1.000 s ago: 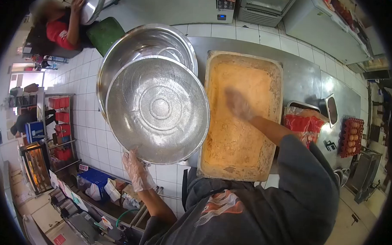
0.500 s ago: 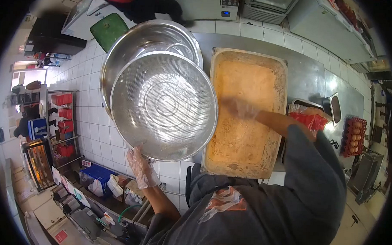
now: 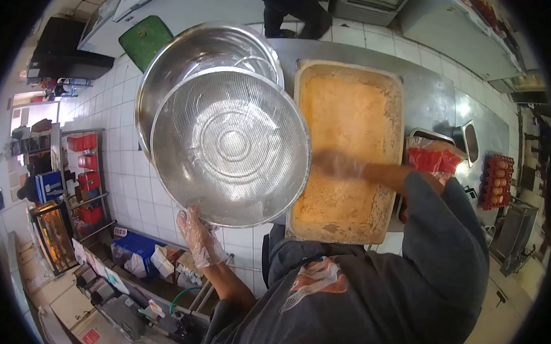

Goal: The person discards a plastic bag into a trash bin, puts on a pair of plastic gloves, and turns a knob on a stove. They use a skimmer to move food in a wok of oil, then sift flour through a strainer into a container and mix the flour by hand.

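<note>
A wide perforated metal strainer (image 3: 194, 142) is tilted over a large steel bowl (image 3: 147, 101), overlapping it in view. My left hand (image 3: 197, 239), in a clear plastic glove, grips the strainer's near rim, with part of the hand hidden beneath. My right hand (image 3: 339, 164), also gloved, is smeared by motion close to the strainer's right rim. Below that hand lies a deep rectangular tray (image 3: 395, 152) spread with an orange-tan powder (image 3: 341, 107). The strainer shows only bare, shiny mesh.
On the steel counter (image 3: 430, 98) right of the tray are a metal pan with a red-and-clear plastic bag (image 3: 434, 159) and a red carton of eggs (image 3: 497, 180). A green lid-like panel (image 3: 145, 41) stands behind the bowl. Another person's legs (image 3: 296, 15) show at the back.
My right hand has moved slightly nearer me, beside the strainer's rim. The strainer has shifted a little. The other person has moved right across the back.
</note>
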Demonstrator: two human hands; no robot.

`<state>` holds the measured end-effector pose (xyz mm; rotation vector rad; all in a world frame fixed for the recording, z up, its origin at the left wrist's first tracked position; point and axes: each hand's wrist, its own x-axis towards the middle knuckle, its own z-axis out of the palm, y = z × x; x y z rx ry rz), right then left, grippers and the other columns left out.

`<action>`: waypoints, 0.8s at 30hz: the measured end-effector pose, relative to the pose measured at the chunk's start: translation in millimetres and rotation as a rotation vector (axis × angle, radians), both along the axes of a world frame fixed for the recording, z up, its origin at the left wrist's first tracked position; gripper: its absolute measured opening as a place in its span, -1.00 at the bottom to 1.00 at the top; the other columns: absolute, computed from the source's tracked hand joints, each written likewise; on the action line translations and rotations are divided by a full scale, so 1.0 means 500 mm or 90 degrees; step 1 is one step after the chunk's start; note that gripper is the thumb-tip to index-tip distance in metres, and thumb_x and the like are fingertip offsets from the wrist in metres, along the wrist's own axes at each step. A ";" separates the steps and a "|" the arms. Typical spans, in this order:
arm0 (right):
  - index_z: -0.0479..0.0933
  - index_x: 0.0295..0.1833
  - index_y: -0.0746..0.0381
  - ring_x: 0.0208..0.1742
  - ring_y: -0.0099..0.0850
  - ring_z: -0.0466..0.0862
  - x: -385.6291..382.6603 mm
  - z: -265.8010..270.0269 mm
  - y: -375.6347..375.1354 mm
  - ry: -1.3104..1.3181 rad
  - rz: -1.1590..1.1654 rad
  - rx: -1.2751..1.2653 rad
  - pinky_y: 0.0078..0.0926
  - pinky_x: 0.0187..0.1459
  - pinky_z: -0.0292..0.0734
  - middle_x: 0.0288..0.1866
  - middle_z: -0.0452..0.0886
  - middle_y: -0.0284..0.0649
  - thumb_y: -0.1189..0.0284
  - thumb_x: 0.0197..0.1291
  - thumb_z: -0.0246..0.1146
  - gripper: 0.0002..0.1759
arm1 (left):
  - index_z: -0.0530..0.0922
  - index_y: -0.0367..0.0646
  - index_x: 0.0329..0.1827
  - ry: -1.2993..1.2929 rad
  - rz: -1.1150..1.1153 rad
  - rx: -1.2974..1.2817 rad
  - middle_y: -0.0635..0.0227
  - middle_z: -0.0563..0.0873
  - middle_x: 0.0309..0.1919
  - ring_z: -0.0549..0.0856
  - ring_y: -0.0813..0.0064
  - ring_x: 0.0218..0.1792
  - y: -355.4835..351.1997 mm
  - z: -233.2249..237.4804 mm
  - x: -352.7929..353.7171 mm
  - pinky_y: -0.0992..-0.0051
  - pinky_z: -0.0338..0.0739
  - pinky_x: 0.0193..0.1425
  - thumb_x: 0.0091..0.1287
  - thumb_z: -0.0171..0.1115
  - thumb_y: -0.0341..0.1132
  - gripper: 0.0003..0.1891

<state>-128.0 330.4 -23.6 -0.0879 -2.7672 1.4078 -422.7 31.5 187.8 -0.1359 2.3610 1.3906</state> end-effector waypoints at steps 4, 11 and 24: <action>0.42 0.35 0.30 0.37 -0.12 0.46 0.018 0.030 0.074 -0.102 -0.124 0.091 -0.19 0.45 0.27 0.31 0.50 0.01 0.22 0.44 0.05 -0.50 | 0.52 -0.30 0.22 0.017 -0.132 -0.038 0.10 0.40 0.16 0.53 0.25 0.14 -0.010 -0.018 -0.016 0.37 0.53 0.14 0.48 0.03 -0.31 -0.65; 0.35 0.41 0.28 0.48 -0.11 0.33 0.027 -0.086 0.246 -0.224 -0.626 0.694 -0.15 0.51 0.13 0.46 0.34 0.04 0.20 0.45 0.01 -0.45 | 0.54 -0.21 0.11 -0.006 -0.030 0.088 0.23 0.61 -0.17 0.61 0.34 -0.10 -0.010 -0.030 -0.019 0.46 0.56 -0.15 0.43 0.07 -0.31 -0.73; 0.36 0.41 0.24 0.44 -0.12 0.39 0.007 -0.018 0.144 0.114 -0.569 0.120 -0.17 0.48 0.20 0.39 0.45 -0.03 0.28 0.40 0.14 -0.47 | 0.31 -0.35 0.31 -0.012 -0.090 0.049 0.02 0.57 0.06 0.61 0.24 -0.01 -0.016 -0.060 -0.064 0.33 0.54 -0.01 0.29 0.28 -0.14 -0.37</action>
